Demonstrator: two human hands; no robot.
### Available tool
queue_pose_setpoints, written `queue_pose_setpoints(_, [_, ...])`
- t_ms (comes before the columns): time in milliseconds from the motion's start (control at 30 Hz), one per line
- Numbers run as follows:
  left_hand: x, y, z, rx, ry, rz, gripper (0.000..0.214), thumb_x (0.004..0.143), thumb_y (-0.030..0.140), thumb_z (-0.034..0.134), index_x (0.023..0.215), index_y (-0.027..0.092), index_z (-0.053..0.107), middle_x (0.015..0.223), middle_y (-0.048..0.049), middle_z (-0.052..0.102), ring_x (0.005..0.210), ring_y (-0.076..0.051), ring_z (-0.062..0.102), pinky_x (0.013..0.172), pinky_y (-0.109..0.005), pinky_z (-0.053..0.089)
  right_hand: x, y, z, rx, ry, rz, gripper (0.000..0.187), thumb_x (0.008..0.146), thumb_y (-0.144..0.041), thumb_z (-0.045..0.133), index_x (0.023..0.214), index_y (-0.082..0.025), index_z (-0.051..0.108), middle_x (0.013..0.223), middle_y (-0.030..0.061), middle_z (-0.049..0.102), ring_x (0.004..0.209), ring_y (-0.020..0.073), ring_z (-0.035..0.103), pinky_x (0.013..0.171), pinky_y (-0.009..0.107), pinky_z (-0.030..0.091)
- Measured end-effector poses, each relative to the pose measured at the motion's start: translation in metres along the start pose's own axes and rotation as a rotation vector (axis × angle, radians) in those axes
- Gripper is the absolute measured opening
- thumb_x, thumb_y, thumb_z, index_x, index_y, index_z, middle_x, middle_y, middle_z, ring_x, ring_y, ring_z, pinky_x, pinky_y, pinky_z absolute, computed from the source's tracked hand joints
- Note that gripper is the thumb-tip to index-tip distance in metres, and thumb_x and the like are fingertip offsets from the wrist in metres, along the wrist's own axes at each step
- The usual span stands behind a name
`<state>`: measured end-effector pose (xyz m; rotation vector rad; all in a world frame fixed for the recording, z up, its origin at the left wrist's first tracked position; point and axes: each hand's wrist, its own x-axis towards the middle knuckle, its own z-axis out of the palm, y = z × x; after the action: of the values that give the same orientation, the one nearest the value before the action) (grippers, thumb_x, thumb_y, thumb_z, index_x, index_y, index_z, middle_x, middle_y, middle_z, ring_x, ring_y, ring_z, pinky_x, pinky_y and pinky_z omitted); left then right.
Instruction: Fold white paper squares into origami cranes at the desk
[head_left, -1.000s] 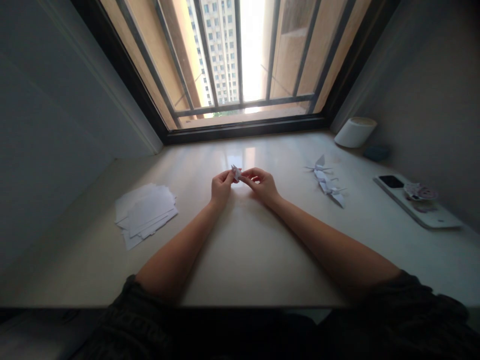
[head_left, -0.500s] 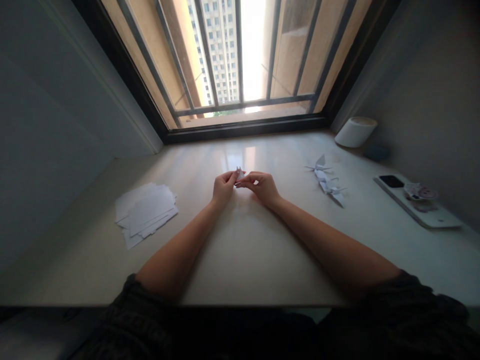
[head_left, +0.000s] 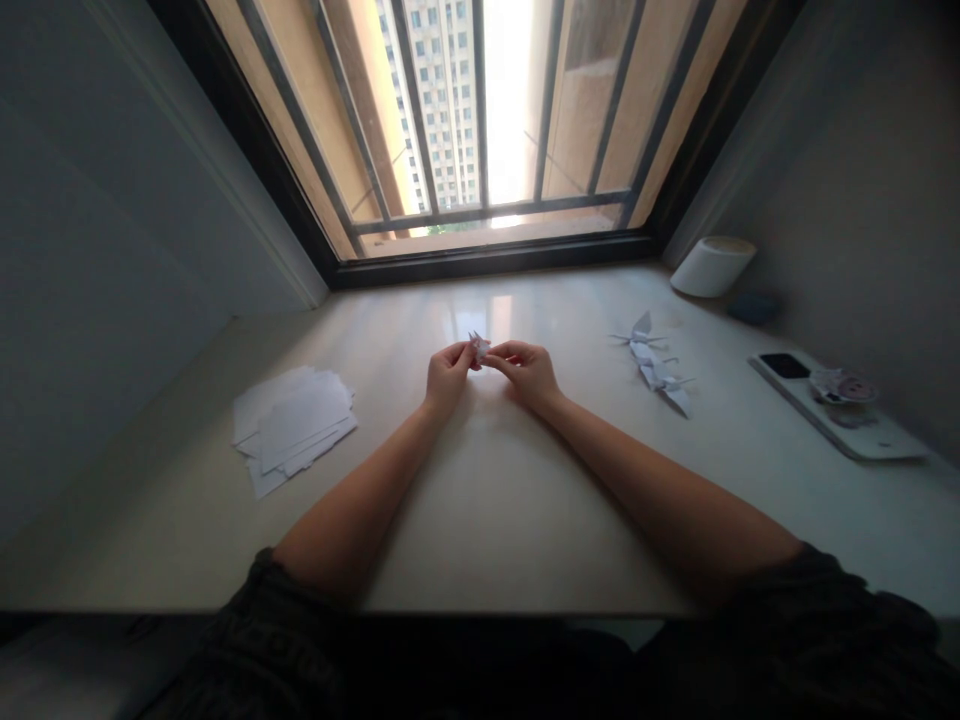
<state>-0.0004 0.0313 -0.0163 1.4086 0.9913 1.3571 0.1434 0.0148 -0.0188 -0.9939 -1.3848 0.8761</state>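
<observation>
Between my hands, above the middle of the white sill, is a small folded piece of white paper [head_left: 479,347] with pointed tips sticking up. My left hand [head_left: 448,375] pinches it from the left side, thumb and fingers closed. From the right, my right hand [head_left: 527,371] grips its edge between thumb and forefinger. The fingers cover much of the paper, so its full shape is hidden. Folded paper cranes [head_left: 651,366] lie to the right of my right hand. A loose stack of white paper sheets [head_left: 304,420] sits left of my left forearm.
A white phone [head_left: 840,410] with a decorated grip lies at the right. Behind it, a white cylindrical object [head_left: 712,266] leans near the wall beside a small dark item [head_left: 753,307]. A barred window with a dark frame [head_left: 495,262] borders the sill [head_left: 495,520] at the back.
The folded paper has turned a little between my fingers, and its tips now point more to the left. My right fingers have shifted slightly along its right side.
</observation>
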Motion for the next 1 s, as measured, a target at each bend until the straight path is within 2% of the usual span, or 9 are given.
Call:
queue_pose_setpoints(100, [0.0002, -0.0001, -0.0003, -0.021, 0.035, -0.023, 0.035, 0.076, 0.050, 0.066, 0.082, 0.016, 0.075, 0.073, -0.0047, 0.070, 0.063, -0.013, 0.058, 0.067, -0.028, 0.046, 0.0015, 0.0003, -0.0006, 0.043, -0.001, -0.006, 0.030, 0.073, -0.050, 0.071, 0.083, -0.022, 0.074, 0.085, 0.0047, 0.072, 0.068, 0.0152, 0.064, 0.065, 0.030, 0.052])
queue_pose_setpoints(233, [-0.0010, 0.0023, -0.0003, -0.015, 0.044, -0.037, 0.037, 0.077, 0.052, 0.064, 0.074, 0.016, 0.073, 0.066, -0.0044, 0.067, 0.064, -0.015, 0.058, 0.068, -0.029, 0.046, 0.0017, -0.0028, -0.0003, 0.091, 0.001, 0.042, 0.033, 0.071, -0.048, 0.072, 0.092, -0.022, 0.072, 0.075, 0.0024, 0.071, 0.065, 0.0148, 0.064, 0.065, 0.030, 0.054])
queue_pose_setpoints(400, [-0.0016, 0.0047, 0.0004, -0.012, 0.030, -0.024, 0.037, 0.077, 0.053, 0.063, 0.075, 0.017, 0.073, 0.067, -0.0038, 0.068, 0.062, -0.014, 0.057, 0.067, -0.029, 0.047, 0.0015, -0.0025, 0.0007, 0.097, 0.031, 0.044, 0.028, 0.068, -0.047, 0.076, 0.081, -0.022, 0.073, 0.085, 0.0040, 0.074, 0.066, 0.0152, 0.064, 0.064, 0.031, 0.054])
queue_pose_setpoints(500, [-0.0012, 0.0042, 0.0002, -0.007, 0.026, -0.025, 0.038, 0.076, 0.053, 0.063, 0.076, 0.017, 0.074, 0.067, -0.0035, 0.068, 0.060, -0.013, 0.056, 0.065, -0.028, 0.047, 0.0014, -0.0011, 0.0009, 0.080, 0.036, 0.037, 0.029, 0.068, -0.047, 0.075, 0.082, -0.022, 0.074, 0.085, 0.0041, 0.074, 0.065, 0.0154, 0.063, 0.063, 0.031, 0.054])
queue_pose_setpoints(733, [-0.0015, 0.0013, -0.0004, -0.017, 0.035, -0.021, 0.036, 0.079, 0.050, 0.062, 0.078, 0.016, 0.075, 0.070, -0.0039, 0.069, 0.063, -0.013, 0.058, 0.062, -0.026, 0.046, -0.0005, -0.0010, 0.0023, -0.021, -0.099, -0.022, 0.029, 0.068, -0.049, 0.075, 0.079, -0.022, 0.071, 0.073, 0.0010, 0.071, 0.066, 0.0149, 0.062, 0.061, 0.028, 0.046])
queue_pose_setpoints(833, [-0.0017, 0.0008, 0.0000, -0.014, 0.016, -0.030, 0.037, 0.079, 0.050, 0.062, 0.083, 0.015, 0.075, 0.074, -0.0050, 0.070, 0.067, -0.015, 0.060, 0.065, -0.026, 0.046, -0.0028, -0.0032, 0.0026, -0.101, -0.106, -0.074, 0.029, 0.070, -0.050, 0.073, 0.078, -0.022, 0.073, 0.070, 0.0004, 0.069, 0.063, 0.0142, 0.059, 0.059, 0.028, 0.043])
queue_pose_setpoints(1000, [-0.0010, 0.0012, -0.0002, 0.044, -0.024, -0.003, 0.040, 0.079, 0.051, 0.061, 0.072, 0.014, 0.073, 0.064, -0.0025, 0.065, 0.062, -0.013, 0.057, 0.060, -0.025, 0.043, -0.0041, -0.0054, -0.0002, -0.153, -0.101, -0.126, 0.027, 0.076, -0.049, 0.068, 0.076, -0.023, 0.074, 0.073, 0.0016, 0.071, 0.066, 0.0148, 0.059, 0.063, 0.028, 0.043])
